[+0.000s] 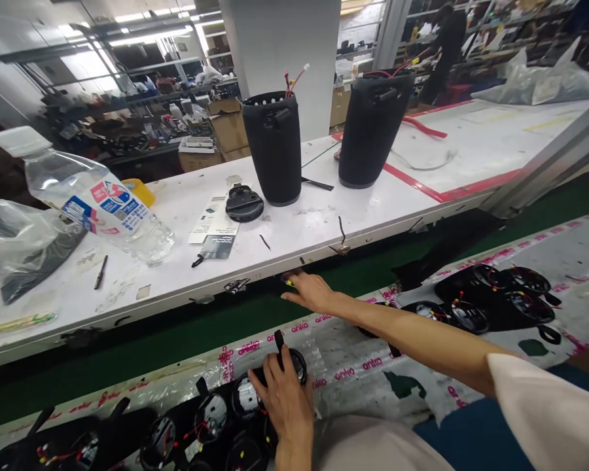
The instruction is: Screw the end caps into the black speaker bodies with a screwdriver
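My left hand (pixel 287 392) rests with its fingers spread on a black cylindrical housing (pixel 298 366) that has a strap loop, at the bottom middle. My right hand (pixel 311 291) reaches to the table's front edge; its fingertips are around a small dark piece with a yellow bit (pixel 289 282), too small to name. Two black fabric-covered speaker bodies, one at the middle (pixel 275 150) and one to its right (pixel 373 131), stand on the white table (pixel 314 226) with wires out of their tops. A round black cap (pixel 244 203) lies beside the middle one.
A tilted water bottle (pixel 112 203), a plastic bag (pixel 19 242) and a black pen (pixel 101 273) are at the left. More black housings with wires (pixel 211 418) lie along the near surface, others (pixel 471 315) at the right. A person (pixel 444 49) stands far back.
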`<move>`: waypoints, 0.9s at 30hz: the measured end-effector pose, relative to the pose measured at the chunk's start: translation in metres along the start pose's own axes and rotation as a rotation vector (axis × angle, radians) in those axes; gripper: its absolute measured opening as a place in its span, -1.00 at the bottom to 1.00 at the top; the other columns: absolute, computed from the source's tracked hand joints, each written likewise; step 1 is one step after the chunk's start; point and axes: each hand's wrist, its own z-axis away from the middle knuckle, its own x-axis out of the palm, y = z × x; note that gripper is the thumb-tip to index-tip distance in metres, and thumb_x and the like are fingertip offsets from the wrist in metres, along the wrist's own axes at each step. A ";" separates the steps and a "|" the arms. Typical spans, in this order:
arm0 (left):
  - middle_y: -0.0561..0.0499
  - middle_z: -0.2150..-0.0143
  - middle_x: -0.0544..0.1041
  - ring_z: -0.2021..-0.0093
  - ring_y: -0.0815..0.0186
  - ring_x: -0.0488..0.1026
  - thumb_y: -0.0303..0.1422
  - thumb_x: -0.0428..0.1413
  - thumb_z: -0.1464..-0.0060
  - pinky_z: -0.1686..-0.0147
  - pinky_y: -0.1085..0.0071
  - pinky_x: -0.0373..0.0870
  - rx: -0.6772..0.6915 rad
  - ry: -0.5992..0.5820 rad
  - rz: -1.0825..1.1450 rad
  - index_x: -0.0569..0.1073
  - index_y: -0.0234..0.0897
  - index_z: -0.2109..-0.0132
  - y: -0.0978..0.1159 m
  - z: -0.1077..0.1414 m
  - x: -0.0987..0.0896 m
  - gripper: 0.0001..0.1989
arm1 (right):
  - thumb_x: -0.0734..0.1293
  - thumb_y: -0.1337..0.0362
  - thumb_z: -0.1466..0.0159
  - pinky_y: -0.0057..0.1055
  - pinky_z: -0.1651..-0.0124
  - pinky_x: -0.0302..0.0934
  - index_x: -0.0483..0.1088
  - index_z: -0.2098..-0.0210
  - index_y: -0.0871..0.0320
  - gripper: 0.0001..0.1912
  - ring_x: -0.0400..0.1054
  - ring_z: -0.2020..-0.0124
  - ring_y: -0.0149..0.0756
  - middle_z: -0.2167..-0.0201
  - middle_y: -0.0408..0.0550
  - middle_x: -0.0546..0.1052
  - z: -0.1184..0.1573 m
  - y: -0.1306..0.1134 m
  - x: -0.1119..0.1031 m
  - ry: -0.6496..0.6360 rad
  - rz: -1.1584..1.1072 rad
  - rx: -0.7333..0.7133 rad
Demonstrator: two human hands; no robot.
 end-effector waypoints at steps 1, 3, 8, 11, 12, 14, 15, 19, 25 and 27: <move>-0.44 -0.21 0.55 -0.33 -0.30 0.46 -0.59 0.34 -0.12 -0.46 -0.53 0.01 -0.016 -0.012 -0.034 0.51 -0.48 -0.35 -0.003 0.000 0.002 -0.36 | 0.42 0.02 -0.54 0.08 -0.25 0.44 0.43 -0.34 0.12 -0.51 0.50 -0.19 0.00 -0.30 0.13 0.50 -0.015 -0.002 0.003 -0.005 0.019 0.015; -0.47 -0.24 0.54 -0.35 -0.32 0.43 -0.59 0.34 -0.09 -0.44 -0.52 0.04 -0.049 -0.033 -0.073 0.50 -0.49 -0.36 -0.008 0.002 0.005 -0.33 | 0.44 0.03 -0.53 0.09 -0.24 0.47 0.46 -0.30 0.12 -0.54 0.50 -0.20 0.00 -0.28 0.12 0.51 -0.041 -0.005 0.008 -0.032 0.044 0.042; -0.52 -0.31 0.52 -0.39 -0.36 0.43 -0.52 0.33 -0.13 -0.47 -0.51 0.00 -0.104 -0.052 0.005 0.47 -0.53 -0.39 -0.012 0.003 0.008 -0.32 | 0.45 0.06 -0.52 0.07 -0.22 0.49 0.46 -0.30 0.13 -0.55 0.50 -0.19 0.00 -0.29 0.12 0.51 -0.078 -0.012 0.019 -0.107 0.042 0.104; -0.58 -0.36 0.49 -0.44 -0.43 0.38 -0.42 0.27 -0.24 -0.47 -0.56 -0.07 -0.148 -0.029 0.130 0.47 -0.56 -0.38 -0.012 0.002 0.005 -0.40 | 0.45 0.06 -0.53 0.05 -0.21 0.50 0.47 -0.28 0.13 -0.57 0.51 -0.18 -0.01 -0.27 0.11 0.52 -0.080 -0.008 0.018 -0.119 -0.015 0.154; -0.58 -0.38 0.47 -0.45 -0.44 0.36 -0.36 0.24 -0.29 -0.47 -0.56 -0.06 -0.162 -0.018 0.185 0.48 -0.56 -0.37 -0.012 0.002 0.001 -0.42 | 0.45 0.06 -0.53 0.04 -0.20 0.50 0.47 -0.27 0.13 -0.57 0.51 -0.17 -0.02 -0.26 0.11 0.52 -0.077 -0.004 0.015 -0.117 -0.047 0.169; -0.58 -0.44 0.41 -0.50 -0.43 0.31 -0.20 0.15 -0.36 -0.48 -0.50 0.01 -0.193 0.011 0.317 0.48 -0.54 -0.37 -0.013 0.001 -0.009 -0.40 | 0.45 0.06 -0.53 0.03 -0.19 0.50 0.49 -0.25 0.13 -0.59 0.51 -0.16 -0.02 -0.25 0.10 0.53 -0.065 0.008 0.005 -0.104 -0.131 0.189; -0.57 -0.47 0.38 -0.51 -0.42 0.28 -0.12 0.13 -0.36 -0.48 -0.45 0.07 -0.210 0.023 0.393 0.49 -0.53 -0.37 -0.013 -0.001 -0.016 -0.37 | 0.45 0.06 -0.53 0.02 -0.18 0.51 0.49 -0.24 0.14 -0.59 0.52 -0.15 -0.03 -0.23 0.09 0.54 -0.055 0.016 -0.002 -0.094 -0.182 0.195; -0.43 -0.53 0.35 -0.52 -0.34 0.28 0.06 0.21 -0.26 -0.46 -0.34 0.23 -0.313 -0.004 0.740 0.52 -0.33 -0.34 -0.015 -0.017 -0.047 -0.30 | 0.53 -0.02 -0.42 -0.21 0.10 0.53 0.48 -0.20 0.16 -0.48 0.54 0.14 -0.18 0.00 0.01 0.60 0.007 0.047 -0.035 -0.101 -0.449 0.197; -0.27 -0.37 0.60 -0.47 -0.23 0.42 0.25 0.14 -0.26 -0.50 -0.18 0.26 -0.375 -0.283 1.365 0.60 -0.22 -0.27 0.014 -0.035 -0.070 -0.27 | 0.60 -0.31 0.02 -0.41 0.45 0.29 0.48 -0.11 0.17 -0.09 0.31 0.49 -0.37 0.39 -0.22 0.48 0.113 0.049 -0.053 -0.303 -0.871 0.155; -0.27 -0.24 0.70 -0.40 -0.30 0.50 0.32 0.17 -0.17 -0.43 -0.19 0.36 -0.386 -0.446 1.550 0.67 -0.22 -0.19 0.027 -0.024 -0.071 -0.23 | 0.64 -0.30 0.14 -0.38 0.42 0.32 0.48 -0.09 0.15 -0.03 0.33 0.47 -0.35 0.35 -0.20 0.50 0.133 0.037 -0.050 -0.388 -0.958 0.131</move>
